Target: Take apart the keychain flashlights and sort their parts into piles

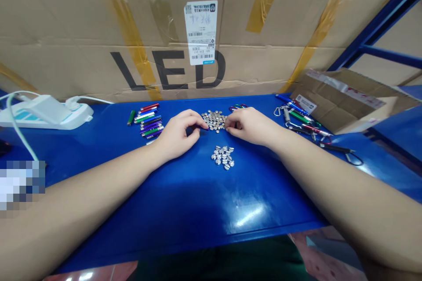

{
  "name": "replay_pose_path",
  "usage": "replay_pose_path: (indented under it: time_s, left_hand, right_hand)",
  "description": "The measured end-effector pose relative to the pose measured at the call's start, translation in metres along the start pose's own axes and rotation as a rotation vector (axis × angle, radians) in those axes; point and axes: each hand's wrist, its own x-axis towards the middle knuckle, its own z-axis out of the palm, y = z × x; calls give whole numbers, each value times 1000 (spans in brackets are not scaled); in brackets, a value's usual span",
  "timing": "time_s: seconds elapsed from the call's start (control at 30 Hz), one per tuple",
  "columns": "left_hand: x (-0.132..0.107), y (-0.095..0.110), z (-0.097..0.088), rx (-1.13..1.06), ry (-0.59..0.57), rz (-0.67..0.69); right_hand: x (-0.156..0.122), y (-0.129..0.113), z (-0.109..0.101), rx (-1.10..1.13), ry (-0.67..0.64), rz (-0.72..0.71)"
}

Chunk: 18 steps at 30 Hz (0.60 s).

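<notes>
workshop | blue metal workbench [184,210] | button cells [214,120] | taped carton [66,22] | steel rack [379,19]

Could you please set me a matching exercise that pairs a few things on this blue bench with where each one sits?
Things:
1. Left hand
2. Right hand
3. Smaller pile of button cells
4. White power strip

Places:
A. Far left of the blue bench
B. Touching the larger pile of button cells from the right
C. Nearer the person than the larger pile, apart from it
D. Touching the larger pile from the left

Pairs: 1-D, 2-B, 3-C, 4-A

L hand [180,134] & R hand [252,126] palm-down, curled, nearly meeting.
</notes>
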Motion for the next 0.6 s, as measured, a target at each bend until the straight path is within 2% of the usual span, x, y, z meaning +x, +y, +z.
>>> replay_pose_path:
  time_s: [0.1,0.27,0.37,0.6]
  left_hand:
    - [0,-1,0,-1,4,8]
    - [0,0,0,-5,-1,-4]
    - [0,0,0,-5,-3,-4]
    - [0,0,0,-8,-5,-16]
  right_hand:
    - [-1,1,0,-12,-1,-18]
    - [-1,-2,0,59,98,-53]
    - [0,-4,2,50,90,-112]
    - [3,-7,5,-47,95,-107]
